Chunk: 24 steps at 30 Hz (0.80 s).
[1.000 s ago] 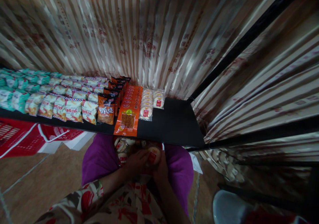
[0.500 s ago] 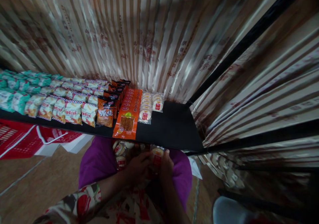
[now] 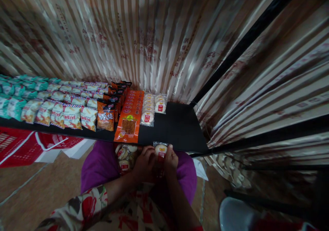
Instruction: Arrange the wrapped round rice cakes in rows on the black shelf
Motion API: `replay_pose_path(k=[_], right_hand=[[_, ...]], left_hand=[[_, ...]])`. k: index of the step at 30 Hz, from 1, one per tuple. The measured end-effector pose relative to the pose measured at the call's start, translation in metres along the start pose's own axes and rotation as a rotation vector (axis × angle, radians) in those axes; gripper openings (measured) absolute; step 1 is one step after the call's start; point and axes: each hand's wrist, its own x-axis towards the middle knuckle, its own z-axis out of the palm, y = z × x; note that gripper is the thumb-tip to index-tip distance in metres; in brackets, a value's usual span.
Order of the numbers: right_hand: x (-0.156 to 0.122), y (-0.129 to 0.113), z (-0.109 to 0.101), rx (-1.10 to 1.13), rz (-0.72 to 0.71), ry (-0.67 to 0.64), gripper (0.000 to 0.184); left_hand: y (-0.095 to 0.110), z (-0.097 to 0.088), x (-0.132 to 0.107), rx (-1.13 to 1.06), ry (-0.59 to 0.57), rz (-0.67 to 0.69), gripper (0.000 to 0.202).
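Both my hands hold a small clear packet of round white rice crackers with a red label (image 3: 160, 150), just below the front edge of the black shelf (image 3: 177, 128). My left hand (image 3: 144, 163) grips its left side, my right hand (image 3: 170, 161) its right side, fingers closed. More of the same cracker packets (image 3: 125, 155) lie in my lap on purple cloth (image 3: 102, 164). On the shelf, two short rows of these cracker packets (image 3: 153, 106) lie beside a long orange snack pack (image 3: 130, 116).
Left along the shelf lie dark orange bags (image 3: 106, 113), striped snack bags (image 3: 69, 111) and teal bags (image 3: 12, 101). A striped curtain (image 3: 144, 36) hangs behind. A black post (image 3: 244, 42) rises at the shelf's right corner. Red cartons (image 3: 23, 145) sit on the floor left; a white object (image 3: 236, 214) is lower right.
My hands have risen with the cracker packet from my lap up to the shelf's front edge. The view has shifted slightly.
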Motion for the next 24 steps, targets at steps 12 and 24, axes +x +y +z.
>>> replay_pose_path(k=[12, 24], right_hand=[[0.01, -0.018, 0.007, 0.059, -0.046, -0.028, 0.058], [0.031, -0.019, 0.0, -0.151, -0.205, -0.106, 0.046]], left_hand=[[0.007, 0.002, 0.022, -0.154, -0.044, -0.285, 0.036], [0.008, -0.004, 0.053, -0.238, 0.06, -0.207, 0.026]])
